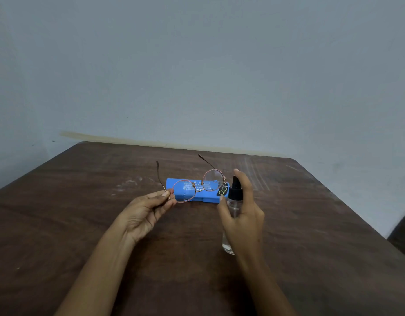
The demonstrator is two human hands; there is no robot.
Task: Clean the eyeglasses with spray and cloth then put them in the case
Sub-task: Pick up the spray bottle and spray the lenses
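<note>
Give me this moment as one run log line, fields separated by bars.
step: spray | left hand: pinches eyeglasses | right hand: holds spray bottle | blue case: closed, on table

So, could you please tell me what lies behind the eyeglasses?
A closed blue case lies on the table behind the eyeglasses, partly seen through the lenses. Its white print is partly covered, and its contents are hidden.

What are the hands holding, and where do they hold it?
The left hand pinches the eyeglasses at the frame's corner by one temple. The right hand grips the spray bottle around its clear body.
</note>
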